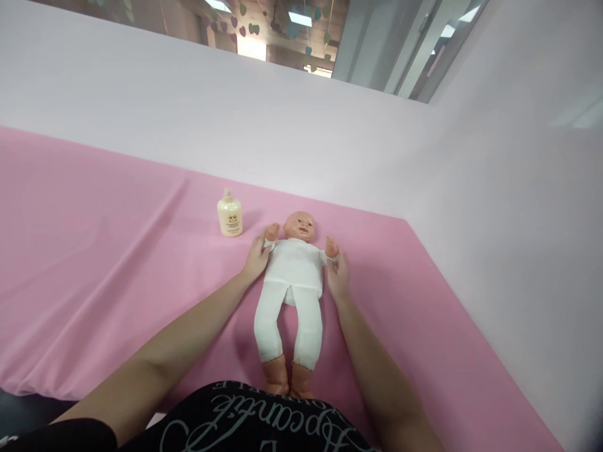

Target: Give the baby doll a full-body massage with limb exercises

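Note:
A baby doll [294, 267] in white cloth lies on its back on the pink sheet [396, 301], head away from me and feet by my shirt. My left hand [257, 256] is closed around the doll's arm on the left side, just below its raised hand. On the other side my right hand [338, 275] grips the other arm near its wrist. Both of the doll's arms are bent upward beside its head. My fingers are partly hidden behind the doll's arms. To the left of the doll's head stands a cream-coloured pump bottle [230, 215], touched by neither hand.
A white wall [282, 138] rises behind the pink surface, and another white wall [527, 220] stands to the right. Above the back wall a window [301, 37] shows ceiling lights and hanging decorations. Folds run across the sheet on the left.

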`<act>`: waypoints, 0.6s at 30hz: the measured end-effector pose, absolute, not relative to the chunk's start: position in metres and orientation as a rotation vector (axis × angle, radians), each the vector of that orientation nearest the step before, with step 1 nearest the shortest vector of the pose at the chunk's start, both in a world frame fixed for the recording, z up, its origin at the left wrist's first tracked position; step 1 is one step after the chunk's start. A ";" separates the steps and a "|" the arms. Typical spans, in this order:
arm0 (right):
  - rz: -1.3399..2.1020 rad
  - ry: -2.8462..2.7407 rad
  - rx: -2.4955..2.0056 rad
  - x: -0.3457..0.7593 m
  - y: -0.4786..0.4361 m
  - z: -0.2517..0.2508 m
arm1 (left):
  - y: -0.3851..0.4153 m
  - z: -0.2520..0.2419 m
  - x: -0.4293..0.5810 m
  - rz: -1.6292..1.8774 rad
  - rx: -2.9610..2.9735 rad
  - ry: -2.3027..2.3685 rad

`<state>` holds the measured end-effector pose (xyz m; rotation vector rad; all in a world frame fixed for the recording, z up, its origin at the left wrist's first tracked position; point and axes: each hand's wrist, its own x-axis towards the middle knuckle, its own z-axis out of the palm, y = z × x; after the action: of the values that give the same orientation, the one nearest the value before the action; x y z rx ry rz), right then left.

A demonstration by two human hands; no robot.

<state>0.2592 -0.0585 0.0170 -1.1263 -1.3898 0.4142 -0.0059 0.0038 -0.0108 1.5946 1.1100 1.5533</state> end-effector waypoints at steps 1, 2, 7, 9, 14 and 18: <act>0.376 -1.461 -1.161 0.258 -0.059 0.015 | 0.003 -0.011 -0.004 1.509 1.695 1.123; 0.335 -1.537 -1.190 0.258 -0.058 0.013 | 0.002 -0.012 -0.003 1.465 1.788 1.133; 0.247 -1.747 -1.221 0.257 -0.055 0.008 | 0.001 -0.016 0.001 1.390 1.949 1.148; 0.251 -1.732 -1.220 0.257 -0.055 0.007 | 0.002 -0.015 0.001 1.394 1.935 1.153; 0.375 -1.493 -1.198 0.257 -0.053 0.008 | 0.002 -0.010 0.000 1.491 1.782 1.155; 0.535 -1.232 -1.071 0.259 -0.052 0.012 | 0.004 -0.014 -0.004 1.632 1.438 1.166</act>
<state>0.2589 -0.0515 0.0122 -1.0705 -1.2322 0.5347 -0.0037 0.0042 -0.0135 1.4382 1.1661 1.6318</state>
